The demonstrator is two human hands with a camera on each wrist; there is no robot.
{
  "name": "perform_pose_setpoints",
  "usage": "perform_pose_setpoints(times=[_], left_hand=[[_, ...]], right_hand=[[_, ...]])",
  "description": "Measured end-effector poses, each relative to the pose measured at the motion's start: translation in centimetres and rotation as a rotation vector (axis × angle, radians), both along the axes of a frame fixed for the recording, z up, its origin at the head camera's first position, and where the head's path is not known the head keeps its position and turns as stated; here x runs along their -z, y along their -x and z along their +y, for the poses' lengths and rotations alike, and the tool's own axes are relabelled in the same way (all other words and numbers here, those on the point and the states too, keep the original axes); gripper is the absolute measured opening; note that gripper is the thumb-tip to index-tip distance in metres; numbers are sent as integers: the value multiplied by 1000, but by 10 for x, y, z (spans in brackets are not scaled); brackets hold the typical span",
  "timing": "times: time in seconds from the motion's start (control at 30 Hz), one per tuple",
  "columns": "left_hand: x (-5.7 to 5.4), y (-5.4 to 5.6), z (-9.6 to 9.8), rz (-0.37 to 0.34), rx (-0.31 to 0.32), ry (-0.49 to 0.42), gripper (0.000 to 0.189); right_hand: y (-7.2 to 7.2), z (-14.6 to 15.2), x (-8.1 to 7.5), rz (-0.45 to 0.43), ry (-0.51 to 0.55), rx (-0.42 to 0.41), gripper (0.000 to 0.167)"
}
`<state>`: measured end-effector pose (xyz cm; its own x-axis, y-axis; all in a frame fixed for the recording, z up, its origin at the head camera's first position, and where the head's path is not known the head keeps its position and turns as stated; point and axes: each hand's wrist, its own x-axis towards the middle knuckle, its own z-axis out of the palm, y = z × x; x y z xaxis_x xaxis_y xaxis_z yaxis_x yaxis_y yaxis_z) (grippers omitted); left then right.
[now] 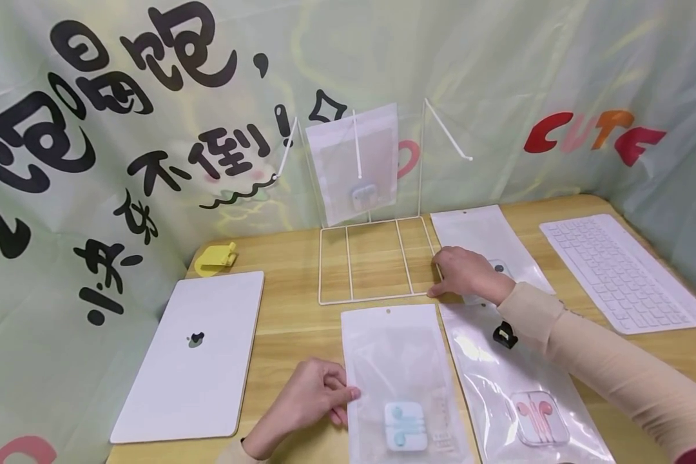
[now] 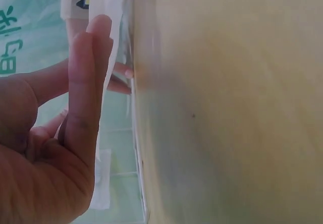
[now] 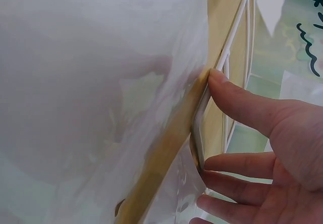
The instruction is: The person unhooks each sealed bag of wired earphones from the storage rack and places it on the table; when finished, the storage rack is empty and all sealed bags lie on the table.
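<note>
A flat, pale laptop (image 1: 191, 367) lies at the left, its long axis running away from the person; behind it is 1 yellow plastic piece (image 1: 214, 259). The left hand (image 1: 313, 394) pinches the left edge of a glossy plastic bag (image 1: 397, 361) in front of the wire rack (image 1: 377, 298). That bag's long axis runs toward the rack, its punched-hole end pointing there; 1 square case of blue earphones shows at the near end. The rack, thin white wire, has 3 prongs aimed toward the person and 2 inner base bars; 1 bag (image 1: 379, 154) hangs at the middle prong, its long axis roughly vertical. The right hand (image 1: 470, 274), thumb and fairly straight fingers spread, touches the rack's front right corner. Beyond lie 2 more bags, 1 rear (image 1: 481, 229) and 1 near with pink earphones (image 1: 542, 419), both hole-ends angled left, then 1 white keyboard (image 1: 626, 274) on the wood-grain table (image 1: 290, 296).
</note>
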<state>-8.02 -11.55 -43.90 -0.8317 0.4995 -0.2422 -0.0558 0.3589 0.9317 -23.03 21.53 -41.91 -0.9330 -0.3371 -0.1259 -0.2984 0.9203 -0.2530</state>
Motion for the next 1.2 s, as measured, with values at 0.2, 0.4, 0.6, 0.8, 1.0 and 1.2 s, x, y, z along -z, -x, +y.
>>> perform_pose_setpoints(times=[0.2, 0.4, 0.6, 0.8, 1.0, 1.2], left_hand=[[0, 1, 3, -26, 31, 2, 19], [2, 4, 4, -2, 47, 55, 21], [5, 9, 5, 5, 34, 136, 22], [3, 12, 10, -11, 35, 165, 22], [1, 14, 15, -35, 44, 160, 22], [1, 14, 16, -67, 44, 158, 22]], right_hand=[[1, 1, 1, -3, 9, 2, 67], [1, 1, 1, 5, 5, -2, 68], [1, 0, -1, -6, -3, 8, 69], [0, 1, 0, -5, -7, 5, 67], [0, 1, 0, -7, -9, 6, 68], [0, 1, 0, 0, -4, 2, 67]])
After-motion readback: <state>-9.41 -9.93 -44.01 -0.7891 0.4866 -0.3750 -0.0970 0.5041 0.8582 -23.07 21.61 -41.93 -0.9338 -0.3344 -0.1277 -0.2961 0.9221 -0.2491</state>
